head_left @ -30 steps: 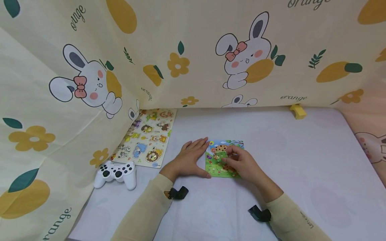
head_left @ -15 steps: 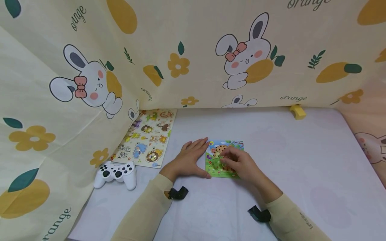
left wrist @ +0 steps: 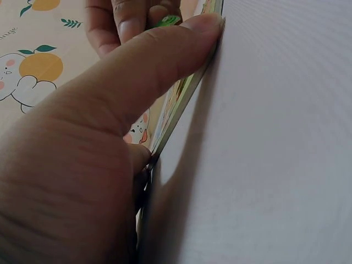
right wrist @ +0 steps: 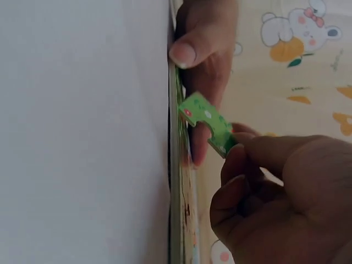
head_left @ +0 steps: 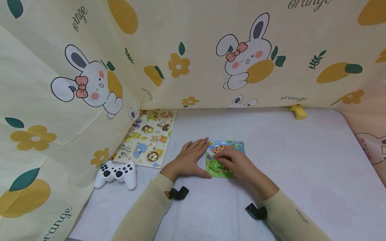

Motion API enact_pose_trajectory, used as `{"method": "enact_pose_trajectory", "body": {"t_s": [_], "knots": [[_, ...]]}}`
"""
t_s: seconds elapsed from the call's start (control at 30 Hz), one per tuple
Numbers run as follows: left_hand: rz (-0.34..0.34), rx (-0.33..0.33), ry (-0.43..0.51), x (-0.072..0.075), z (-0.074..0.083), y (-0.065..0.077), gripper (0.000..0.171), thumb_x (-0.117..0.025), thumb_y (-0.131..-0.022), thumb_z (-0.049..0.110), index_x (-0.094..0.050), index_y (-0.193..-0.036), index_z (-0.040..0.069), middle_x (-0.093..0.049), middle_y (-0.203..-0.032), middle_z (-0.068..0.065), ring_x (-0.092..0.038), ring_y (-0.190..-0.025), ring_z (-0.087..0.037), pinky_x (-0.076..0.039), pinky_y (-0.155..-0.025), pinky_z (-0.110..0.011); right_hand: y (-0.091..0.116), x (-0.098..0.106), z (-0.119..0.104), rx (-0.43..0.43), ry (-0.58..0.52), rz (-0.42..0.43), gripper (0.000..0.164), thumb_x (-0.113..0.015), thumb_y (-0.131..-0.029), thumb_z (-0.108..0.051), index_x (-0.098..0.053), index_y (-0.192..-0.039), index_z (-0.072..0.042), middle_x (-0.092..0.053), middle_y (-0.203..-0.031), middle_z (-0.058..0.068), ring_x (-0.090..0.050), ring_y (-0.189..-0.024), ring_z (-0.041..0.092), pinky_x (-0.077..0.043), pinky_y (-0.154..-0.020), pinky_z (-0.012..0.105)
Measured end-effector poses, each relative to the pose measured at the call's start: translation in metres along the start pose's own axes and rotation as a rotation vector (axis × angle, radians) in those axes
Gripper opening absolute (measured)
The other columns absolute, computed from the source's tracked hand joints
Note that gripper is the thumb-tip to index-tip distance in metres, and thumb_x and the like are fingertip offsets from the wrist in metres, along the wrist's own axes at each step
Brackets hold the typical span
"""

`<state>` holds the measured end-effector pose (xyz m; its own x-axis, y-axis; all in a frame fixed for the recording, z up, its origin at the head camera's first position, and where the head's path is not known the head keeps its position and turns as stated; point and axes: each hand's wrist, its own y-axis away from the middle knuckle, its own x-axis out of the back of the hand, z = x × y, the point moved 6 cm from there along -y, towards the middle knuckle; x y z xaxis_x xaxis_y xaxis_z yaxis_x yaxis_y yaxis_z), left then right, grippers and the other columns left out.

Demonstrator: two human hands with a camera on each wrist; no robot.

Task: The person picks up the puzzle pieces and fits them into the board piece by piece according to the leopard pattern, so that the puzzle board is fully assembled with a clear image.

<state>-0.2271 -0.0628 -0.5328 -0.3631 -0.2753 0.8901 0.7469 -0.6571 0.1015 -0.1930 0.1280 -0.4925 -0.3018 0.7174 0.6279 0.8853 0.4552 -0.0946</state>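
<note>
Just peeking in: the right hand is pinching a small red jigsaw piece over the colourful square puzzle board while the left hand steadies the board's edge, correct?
Nearly: the small jigsaw piece is green, not red, as the right wrist view shows. The right hand does pinch it over the colourful square puzzle board, and the left hand steadies the board's edge.

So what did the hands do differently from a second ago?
The right hand has slid a little down and left over the puzzle board, covering more of its picture, and tilts its green puzzle piece down toward the board. It still pinches that piece. The left hand stays flat on the table against the board's left edge. The game controller and the animal board have not moved.
</note>
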Motion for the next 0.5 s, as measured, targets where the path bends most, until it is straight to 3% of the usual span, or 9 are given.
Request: {"method": "enact_pose_trajectory", "body": {"t_s": [0.17,0.3,0.5], "knots": [[-0.006,-0.002,0.0,0.0,0.0,0.0,0.133,-0.081,-0.078,0.08,-0.017,-0.176,0.017,-0.002,-0.182,0.008,0.003,-0.164,-0.008,0.002,-0.131,-0.046,-0.012,-0.009,-0.008,0.099,0.063,-0.078,0.02,-0.07,-0.104,-0.001,-0.083,-0.117,-0.008,-0.074,-0.122,0.003,-0.065,-0.124,0.033,-0.046,-0.112,0.06],[-0.003,-0.01,0.002,0.0,-0.001,0.0,0.133,-0.081,-0.078,0.08,-0.017,-0.176,0.017,-0.003,-0.182,0.007,0.003,-0.164,-0.008,0.002,-0.131,-0.047,-0.016,-0.016,-0.011,0.138,0.094,-0.129,0.022,-0.069,-0.104,0.003,-0.082,-0.12,-0.005,-0.072,-0.125,0.007,-0.063,-0.125,0.034,-0.049,-0.11,0.058],[-0.003,-0.01,0.0,-0.001,-0.001,-0.001,0.132,-0.081,-0.078,0.079,-0.017,-0.176,0.017,-0.002,-0.182,0.008,0.003,-0.164,-0.008,0.002,-0.131,-0.045,-0.006,-0.014,-0.015,0.159,0.2,-0.113,0.022,-0.071,-0.102,0.003,-0.08,-0.121,-0.005,-0.071,-0.128,0.009,-0.063,-0.126,0.034,-0.05,-0.11,0.056]]}}
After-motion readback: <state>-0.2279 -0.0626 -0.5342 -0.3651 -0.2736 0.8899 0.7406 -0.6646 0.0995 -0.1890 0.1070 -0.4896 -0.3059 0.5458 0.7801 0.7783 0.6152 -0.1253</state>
